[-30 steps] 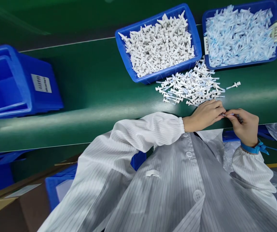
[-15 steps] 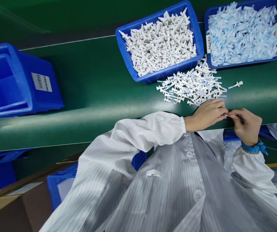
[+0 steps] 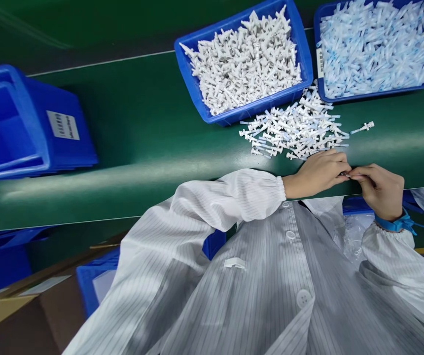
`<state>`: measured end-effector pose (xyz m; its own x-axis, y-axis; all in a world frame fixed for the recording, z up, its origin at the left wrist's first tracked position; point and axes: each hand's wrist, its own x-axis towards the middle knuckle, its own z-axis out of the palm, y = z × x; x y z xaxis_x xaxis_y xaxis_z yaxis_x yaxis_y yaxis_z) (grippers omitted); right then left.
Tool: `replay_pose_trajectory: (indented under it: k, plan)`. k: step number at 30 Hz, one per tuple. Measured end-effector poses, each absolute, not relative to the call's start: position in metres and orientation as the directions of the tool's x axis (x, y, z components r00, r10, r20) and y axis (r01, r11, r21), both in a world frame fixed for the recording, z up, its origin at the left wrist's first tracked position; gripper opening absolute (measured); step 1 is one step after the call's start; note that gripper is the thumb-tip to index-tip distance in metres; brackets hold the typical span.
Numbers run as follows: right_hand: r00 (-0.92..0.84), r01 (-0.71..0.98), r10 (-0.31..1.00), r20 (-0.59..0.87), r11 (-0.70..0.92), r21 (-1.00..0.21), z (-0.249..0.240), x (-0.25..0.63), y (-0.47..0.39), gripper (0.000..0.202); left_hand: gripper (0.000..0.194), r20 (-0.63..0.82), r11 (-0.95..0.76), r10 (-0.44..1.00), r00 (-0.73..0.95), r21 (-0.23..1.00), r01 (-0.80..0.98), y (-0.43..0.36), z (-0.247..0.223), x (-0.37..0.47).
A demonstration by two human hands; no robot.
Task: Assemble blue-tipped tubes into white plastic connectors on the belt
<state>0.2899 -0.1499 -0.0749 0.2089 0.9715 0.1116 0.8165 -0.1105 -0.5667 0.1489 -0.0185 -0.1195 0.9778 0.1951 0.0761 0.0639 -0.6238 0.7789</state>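
Note:
My left hand (image 3: pixel 325 170) is closed in a pinch at the bench's front edge, with a bit of a small white plastic fitting (image 3: pixel 344 173) showing at its fingertips. Touching that same spot, my right hand (image 3: pixel 384 190) has thumb and forefinger pressed together; what they grip is hidden. A blue band circles the right wrist. Just beyond my left hand lies a loose pile of white fittings with pale blue tube ends (image 3: pixel 297 130). One such piece (image 3: pixel 362 127) lies apart, to the pile's right.
On the green bench (image 3: pixel 134 123), a blue bin (image 3: pixel 206 114) of white fittings stands behind the pile. Beside it is another blue bin (image 3: pixel 378 92) filled with clear-blue tubes or caps. Nested blue bins (image 3: pixel 67 148) sit at left. Below the bench is a cardboard box (image 3: pixel 49 315).
My right hand has shifted slightly right, its wrist turning a little. Both hands keep their fingertips together at the small fitting. The view has moved slightly.

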Motion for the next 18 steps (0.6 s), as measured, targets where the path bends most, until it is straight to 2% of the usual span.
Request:
replay_pose_trajectory:
  k: [8,18]
  plan:
    - [0.089,0.875,0.992,0.094,-0.033,-0.482,-0.069,0.294,-0.150,0.023,0.027,0.067,-0.609,0.198,0.978,0.791,0.069,-0.018,-0.122,0.152]
    - [-0.049,0.956,0.997,0.051,0.062,-0.288,-0.059,0.296,-0.148,0.027,0.025,0.081,-0.588,0.215,0.973,0.807,0.063,-0.018,-0.125,0.153]
